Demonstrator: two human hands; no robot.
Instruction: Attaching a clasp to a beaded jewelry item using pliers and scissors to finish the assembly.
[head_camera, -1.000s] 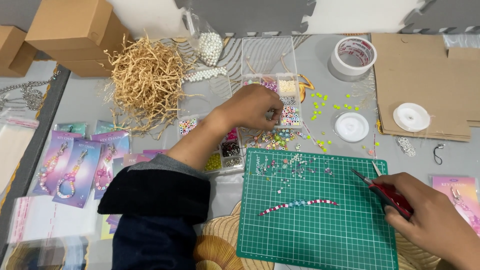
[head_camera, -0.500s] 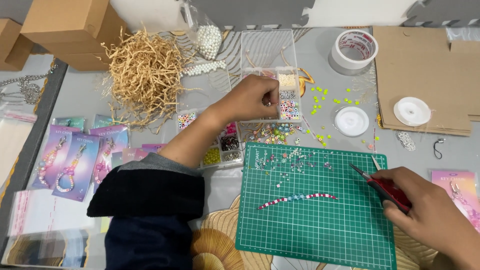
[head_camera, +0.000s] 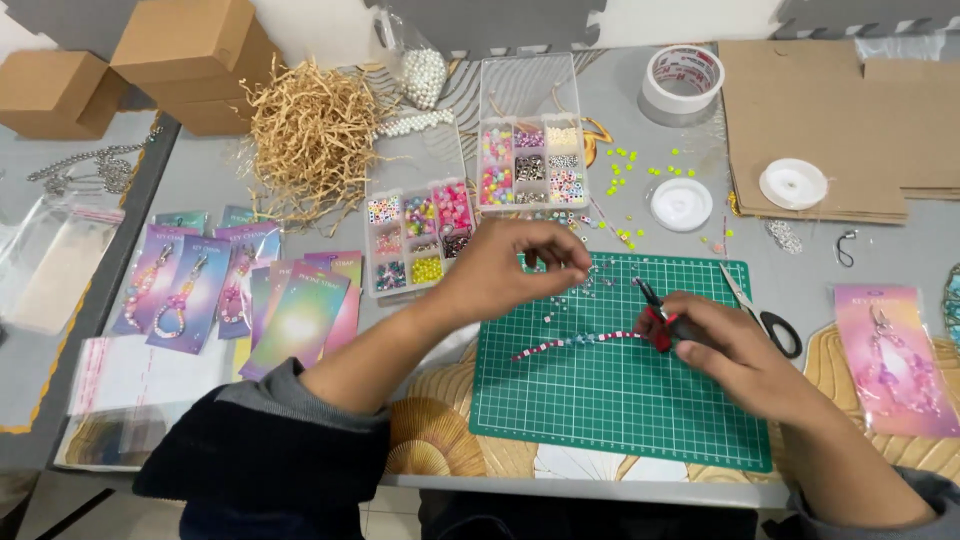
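Bead strand (head_camera: 575, 342) lies on the green mat (head_camera: 620, 400), running left from my right hand (head_camera: 725, 345). That hand is clenched around red-handled pliers (head_camera: 655, 318), whose dark tip points up and left over the mat; the strand's right end meets the pliers, though I cannot tell whether it is gripped. My left hand (head_camera: 515, 265) hovers above the mat's upper left edge, fingertips (head_camera: 578, 268) pinched together; whether a bead sits between them is too small to tell. Loose beads (head_camera: 570, 290) scatter just beneath it. Scissors (head_camera: 762, 312) rest at the mat's upper right corner, near my right hand. Two bead boxes (head_camera: 530, 160) stand behind the mat, lids open. Carded charms (head_camera: 190, 290) lie well to the left.
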